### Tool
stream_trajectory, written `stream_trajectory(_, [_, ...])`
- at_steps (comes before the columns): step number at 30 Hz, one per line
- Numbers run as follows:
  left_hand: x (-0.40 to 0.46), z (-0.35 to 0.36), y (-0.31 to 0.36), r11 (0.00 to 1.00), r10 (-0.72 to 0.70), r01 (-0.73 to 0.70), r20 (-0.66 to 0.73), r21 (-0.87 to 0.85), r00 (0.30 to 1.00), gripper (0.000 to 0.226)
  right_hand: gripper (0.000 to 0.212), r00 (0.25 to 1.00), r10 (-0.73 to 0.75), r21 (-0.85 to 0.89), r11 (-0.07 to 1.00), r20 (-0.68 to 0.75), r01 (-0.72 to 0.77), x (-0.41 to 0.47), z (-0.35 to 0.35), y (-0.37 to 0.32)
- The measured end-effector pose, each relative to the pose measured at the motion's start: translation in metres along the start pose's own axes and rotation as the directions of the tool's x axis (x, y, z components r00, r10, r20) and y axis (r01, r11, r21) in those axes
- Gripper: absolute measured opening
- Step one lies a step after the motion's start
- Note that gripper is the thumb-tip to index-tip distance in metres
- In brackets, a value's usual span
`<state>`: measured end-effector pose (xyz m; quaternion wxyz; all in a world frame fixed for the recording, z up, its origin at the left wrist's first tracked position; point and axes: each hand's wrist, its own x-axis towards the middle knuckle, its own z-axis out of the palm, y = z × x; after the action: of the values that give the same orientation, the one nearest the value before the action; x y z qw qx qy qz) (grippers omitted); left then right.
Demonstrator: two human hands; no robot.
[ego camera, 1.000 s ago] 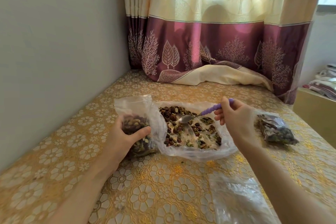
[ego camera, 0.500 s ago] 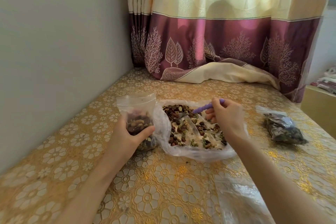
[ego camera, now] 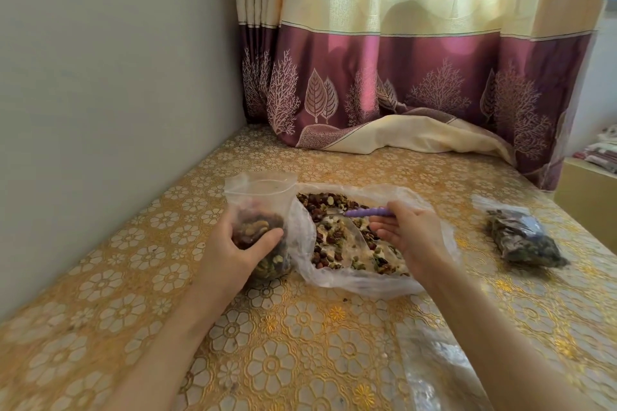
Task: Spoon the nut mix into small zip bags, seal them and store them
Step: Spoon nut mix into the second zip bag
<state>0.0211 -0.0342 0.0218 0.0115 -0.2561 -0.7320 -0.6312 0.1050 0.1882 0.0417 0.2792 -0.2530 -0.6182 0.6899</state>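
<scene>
The right hand [ego camera: 415,237] is pinching the purple-handled spoon [ego camera: 362,212], its bowl dipping into the nut mix [ego camera: 337,243] spread in the big clear bag [ego camera: 430,210] on the desk [ego camera: 300,327]. The scoop should probably be kept level and shallow. The left hand's [ego camera: 233,248] grip is curling round the small zip bag [ego camera: 258,207], holding it upright, mouth open.

Spoon bowl [ego camera: 334,212] blurred among nuts

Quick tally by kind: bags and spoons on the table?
Small zip bags with nut mix: 2 (held bag, filled bag)
Large open bag of mix: 1
Empty clear bags: at least 1, count unclear
Purple-handled spoon: 1
Total: 5
</scene>
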Motion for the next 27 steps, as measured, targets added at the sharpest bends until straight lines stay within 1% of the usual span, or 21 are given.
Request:
stream_trajectory(2, [0.001, 0.000, 0.000, 1.000, -0.003, 0.003, 0.003, 0.007, 1.000, 0.048, 0.042, 1.000, 0.015, 0.026, 1.000, -0.017, -0.014, 0.000, -0.002, -0.002])
stream_trajectory(5, [0.002, -0.002, -0.002, 1.000, -0.028, 0.029, 0.021, -0.009, 0.999, 0.052, 0.058, 0.998, 0.000, 0.048, 0.999, -0.058, 0.003, -0.003, -0.007, -0.007])
stream_trajectory(7, [0.002, -0.002, -0.003, 0.997, -0.066, 0.067, 0.042, -0.037, 0.997, 0.053, 0.060, 0.998, -0.012, 0.039, 0.999, -0.069, 0.015, -0.005, -0.009, -0.012])
stream_trajectory(8, [0.003, -0.003, -0.003, 0.996, -0.080, 0.082, 0.052, -0.041, 0.995, 0.050, 0.057, 0.996, -0.017, 0.045, 0.999, -0.083, 0.021, -0.006, -0.010, -0.014])
stream_trajectory(11, [0.003, -0.003, -0.004, 0.993, -0.108, 0.111, 0.063, -0.036, 0.992, 0.038, 0.035, 0.991, -0.041, 0.074, 0.996, -0.128, 0.050, -0.006, -0.013, -0.021])
stream_trajectory(13, [0.003, -0.003, -0.005, 0.990, -0.132, 0.135, 0.071, -0.049, 0.989, 0.040, 0.030, 0.989, -0.068, 0.090, 0.993, -0.132, 0.080, -0.007, -0.013, -0.027])
stream_trajectory(17, [0.004, -0.005, -0.005, 0.985, -0.160, 0.165, 0.096, -0.044, 0.982, 0.054, 0.030, 0.987, -0.125, 0.136, 0.981, -0.103, 0.139, -0.012, -0.008, -0.043])
stream_trajectory(20, [0.004, -0.005, -0.006, 0.985, -0.160, 0.165, 0.099, -0.049, 0.982, 0.054, 0.028, 0.983, -0.170, 0.165, 0.970, -0.064, 0.178, -0.017, -0.002, -0.056])
stream_trajectory(23, [0.005, -0.005, -0.007, 0.985, -0.165, 0.170, 0.105, -0.039, 0.981, 0.062, 0.031, 0.980, -0.196, 0.209, 0.958, -0.019, 0.196, -0.023, 0.005, -0.065])
stream_trajectory(25, [0.005, -0.005, -0.007, 0.985, -0.166, 0.170, 0.103, -0.034, 0.981, 0.063, 0.034, 0.978, -0.208, 0.230, 0.953, 0.024, 0.197, -0.028, 0.010, -0.069])
stream_trajectory(27, [0.005, -0.005, -0.007, 0.986, -0.159, 0.164, 0.103, -0.034, 0.982, 0.059, 0.033, 0.973, -0.217, 0.221, 0.955, 0.076, 0.196, -0.032, 0.015, -0.070])
